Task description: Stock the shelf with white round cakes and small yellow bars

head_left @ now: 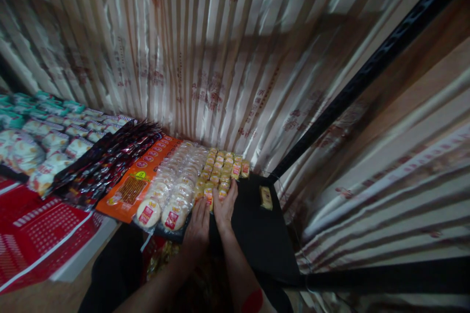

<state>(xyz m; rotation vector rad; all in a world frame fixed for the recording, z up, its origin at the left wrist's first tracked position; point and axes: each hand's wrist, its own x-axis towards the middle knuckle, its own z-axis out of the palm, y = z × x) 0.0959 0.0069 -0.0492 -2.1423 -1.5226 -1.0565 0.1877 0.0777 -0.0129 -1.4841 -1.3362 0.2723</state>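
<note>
Small yellow-wrapped snack packets (216, 166) stand in close rows on a black shelf (257, 234). At the front of these rows, my left hand (198, 225) lies with its fingers stretched forward against the nearest packets. My right hand (224, 208) is beside it, thumb and fingers spread around the front right packets, touching them. A packet with a red label (208, 194) shows between the two hands. Round wrapped crackers (172, 216) in clear film form rows just left of my left hand. One yellow packet (266, 197) lies alone to the right.
Left of the crackers lie an orange snack bag (127, 186), dark shiny packets (99, 161), and white (55, 142) and green (11, 118) packets. A red basket (40, 239) stands lower left. Striped curtain cloth (205, 58) hangs behind; a black post (352, 88) slants at right.
</note>
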